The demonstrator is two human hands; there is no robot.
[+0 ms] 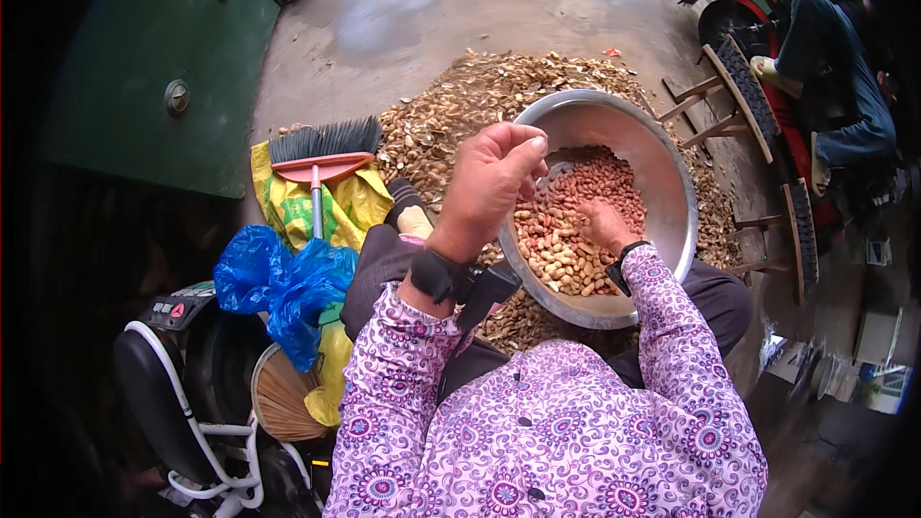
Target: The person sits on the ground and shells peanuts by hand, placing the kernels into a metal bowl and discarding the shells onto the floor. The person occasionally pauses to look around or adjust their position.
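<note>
A steel bowl [662,192] rests in front of my crossed legs, holding reddish peanut kernels [604,173] toward the back and pale unshelled peanuts [552,254] toward the front. My left hand [484,182] is raised over the bowl's left side, thumb and index finger pinched; whatever it holds is hidden or too small to name. Lower and to the right, my right hand [602,223] reaches into the peanuts with curled fingertips, their contents unclear. Broken shells [451,86] lie heaped on the floor around the bowl's back and sides.
At left are a pink broom [326,165], yellow sacks [267,194], a blue plastic bag [278,278], a straw fan [278,393] and a black seat [163,403]. At right stand wooden stools [743,96] and another person's legs [849,139]. A green door [144,58] is upper left.
</note>
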